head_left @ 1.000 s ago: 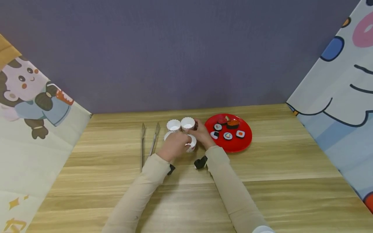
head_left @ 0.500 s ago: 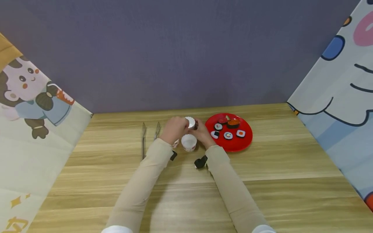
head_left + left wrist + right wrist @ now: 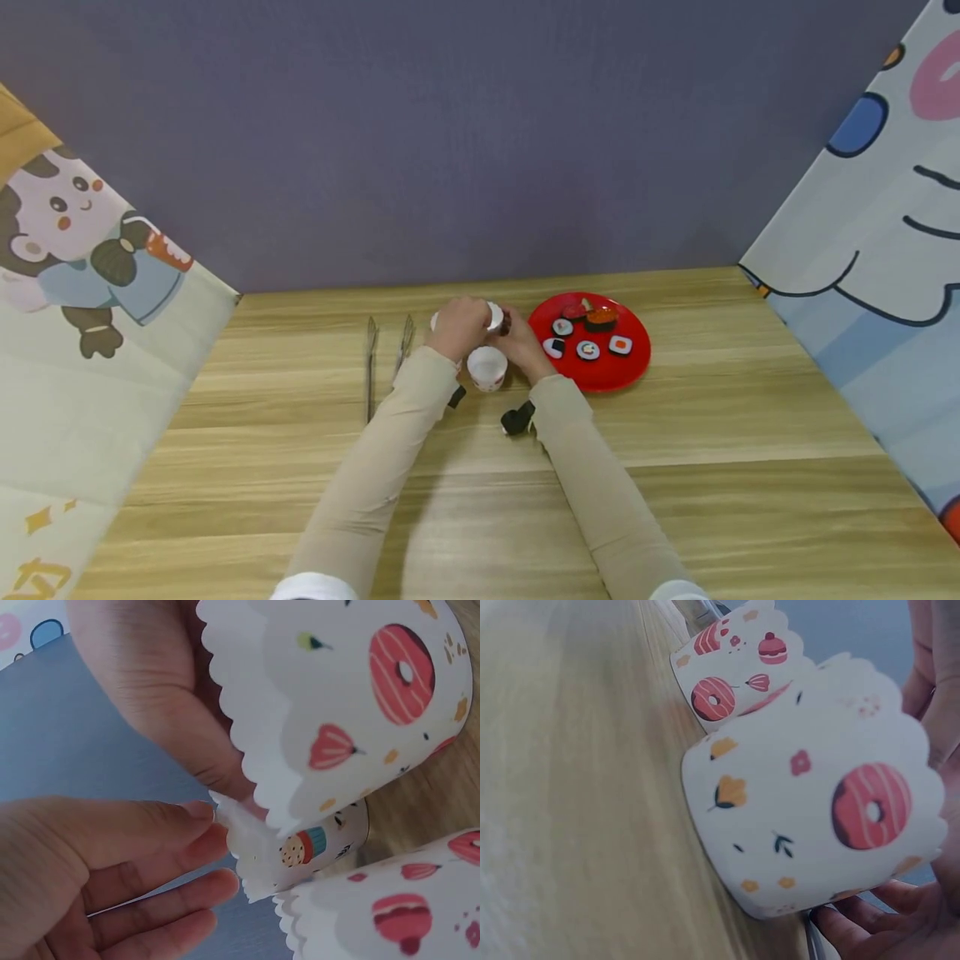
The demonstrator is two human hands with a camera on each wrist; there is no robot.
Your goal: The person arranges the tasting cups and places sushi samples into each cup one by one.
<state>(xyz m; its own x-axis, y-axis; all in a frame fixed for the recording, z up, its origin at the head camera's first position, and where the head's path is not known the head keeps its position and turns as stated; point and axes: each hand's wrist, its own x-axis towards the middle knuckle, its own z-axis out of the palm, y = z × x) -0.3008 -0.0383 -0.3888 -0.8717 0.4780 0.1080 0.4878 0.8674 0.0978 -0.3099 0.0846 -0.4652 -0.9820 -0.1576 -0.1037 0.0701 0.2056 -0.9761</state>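
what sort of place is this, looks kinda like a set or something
Probably a small staged booth indoors: a wood-grain table sits in front of a plain purple-grey backdrop, with cartoon-printed panels on both sides.

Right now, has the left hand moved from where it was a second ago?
Yes: the left hand has moved away from the person, toward the wall, judged against the plate.

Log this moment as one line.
left hand: pinching scalloped white paper cup; right hand: holding same cup; round red plate: sushi-shaped pieces
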